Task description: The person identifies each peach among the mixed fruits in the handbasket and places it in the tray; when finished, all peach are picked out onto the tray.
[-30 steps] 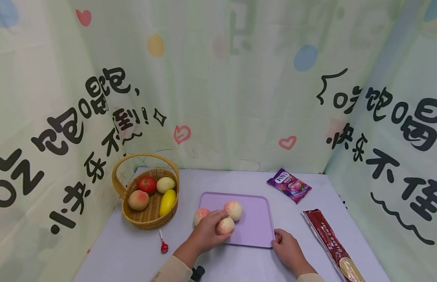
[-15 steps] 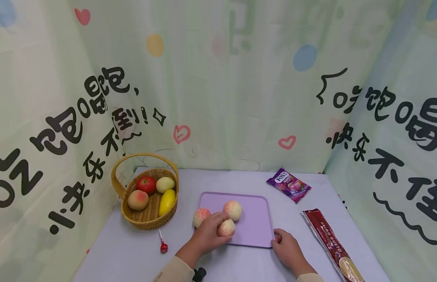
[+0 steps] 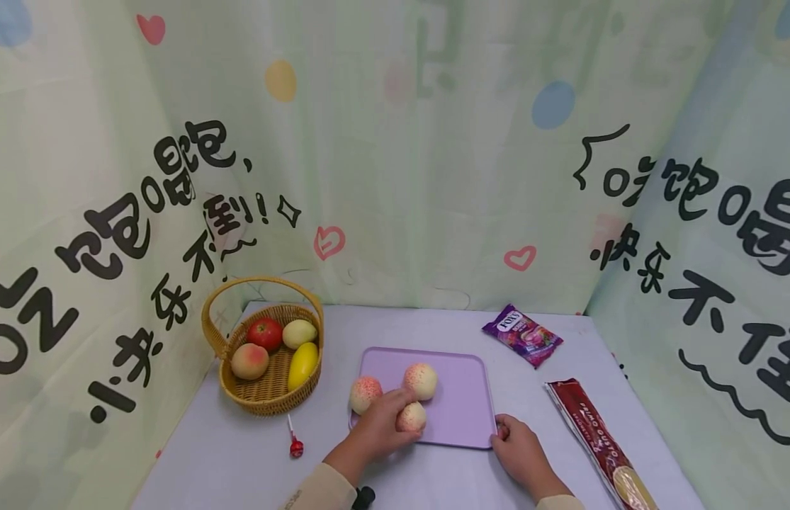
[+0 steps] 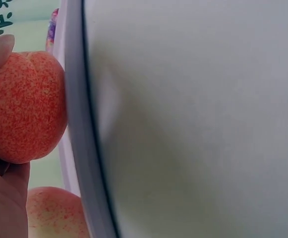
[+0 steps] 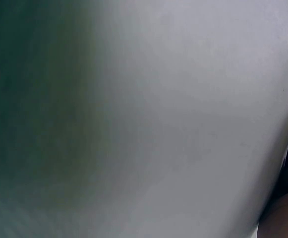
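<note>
My left hand (image 3: pixel 380 425) grips a speckled peach (image 3: pixel 411 418) at the front edge of the purple tray (image 3: pixel 458 397). Seen from the left wrist, fingers and thumb curl round the reddish side of this peach (image 4: pixel 25 106), close against the tray's rim (image 4: pixel 79 124). Two other peaches are on the tray: a pale one (image 3: pixel 421 381) behind the hand and a redder one (image 3: pixel 365 394) at the left side. With curled fingers my right hand (image 3: pixel 521 450) holds the tray's front right corner. Little of that hand shows in the right wrist view.
A wicker basket (image 3: pixel 270 405) at the left holds a tomato (image 3: pixel 265 334), a peach, a yellow-green fruit and a yellow fruit. Before it lies a red lollipop (image 3: pixel 296 448). To the right are a purple candy bag (image 3: pixel 523 336) and a long dark red packet (image 3: pixel 599 439).
My left hand has shifted slightly right and down with its peach, uncovering more of the redder peach. The right hand keeps its place at the tray corner.
</note>
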The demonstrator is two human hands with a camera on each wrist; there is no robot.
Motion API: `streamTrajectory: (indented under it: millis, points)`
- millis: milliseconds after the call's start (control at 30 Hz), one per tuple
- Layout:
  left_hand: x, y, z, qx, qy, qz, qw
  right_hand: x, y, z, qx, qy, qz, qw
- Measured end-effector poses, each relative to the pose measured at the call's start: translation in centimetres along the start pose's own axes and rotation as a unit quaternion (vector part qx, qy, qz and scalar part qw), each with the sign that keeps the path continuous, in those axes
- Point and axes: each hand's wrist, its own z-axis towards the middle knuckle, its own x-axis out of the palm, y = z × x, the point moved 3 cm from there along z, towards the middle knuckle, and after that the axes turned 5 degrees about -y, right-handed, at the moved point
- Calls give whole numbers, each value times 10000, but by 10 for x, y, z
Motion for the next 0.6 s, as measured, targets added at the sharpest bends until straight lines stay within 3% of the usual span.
streamTrajectory:
  millis: [233, 467, 600]
  points:
    - [4, 3, -1, -67, -44, 69, 9999, 0, 0, 0, -40, -8, 55, 10000]
    - [3, 4, 1, -571, 161, -2, 9982, 0, 0, 0, -73, -5, 79, 9999]
    - [2, 5, 0, -388, -2, -55, 9992, 0, -1, 0, -61, -8, 84, 9999]
